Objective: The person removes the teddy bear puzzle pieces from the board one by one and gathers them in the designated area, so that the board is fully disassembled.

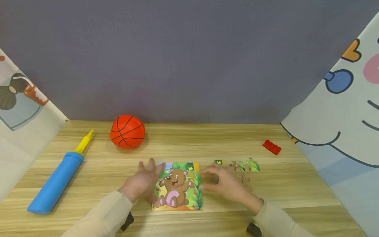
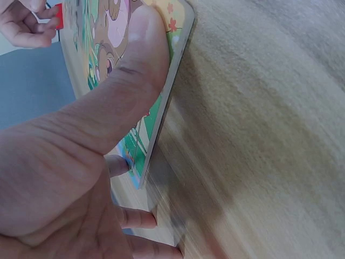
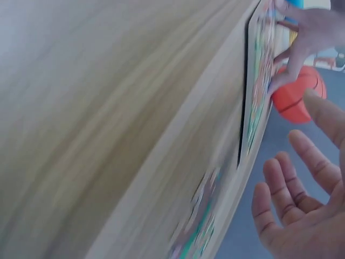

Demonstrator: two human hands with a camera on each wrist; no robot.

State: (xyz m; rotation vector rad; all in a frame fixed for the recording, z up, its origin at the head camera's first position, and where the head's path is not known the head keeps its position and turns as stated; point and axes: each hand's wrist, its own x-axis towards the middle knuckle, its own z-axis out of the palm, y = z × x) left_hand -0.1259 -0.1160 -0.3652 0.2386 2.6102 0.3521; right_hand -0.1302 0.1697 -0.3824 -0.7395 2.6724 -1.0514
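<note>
Grey wall (image 1: 189, 65) closes off the far side of the wood-grained tabletop (image 1: 207, 141), with printed panels on the left (image 1: 23, 138) and right (image 1: 314, 121). From my remote seat I see the bear puzzle (image 1: 174, 187) lying flat between the two hands, near the middle of the head view. Its left side is under the left hand (image 1: 142, 183); its right edge is just beside the fingertips of the right hand (image 1: 226, 182).

My left wrist view shows that thumb resting on the puzzle near its edge, the other fingers spread out beyond its side, so I read this hand as spread rather than grasping. The right hand reaches in from the right, thumb and fingers parted and loosely bent; the right wrist view shows it unclenched and holding nothing. Both forearms, in pale sleeves, come up from the near side.

Close by the right hand I count several loose puzzle pieces (image 1: 253, 165), some partly hidden behind it, and the blur in my right wrist view leaves their pictures unclear. Farther right sits a red brick (image 1: 271, 147). Beyond the left hand stands a red ball (image 1: 127, 132) with black lines, and well to the left lies a blue pump (image 1: 57, 181) with its yellow nozzle pointing away.
</note>
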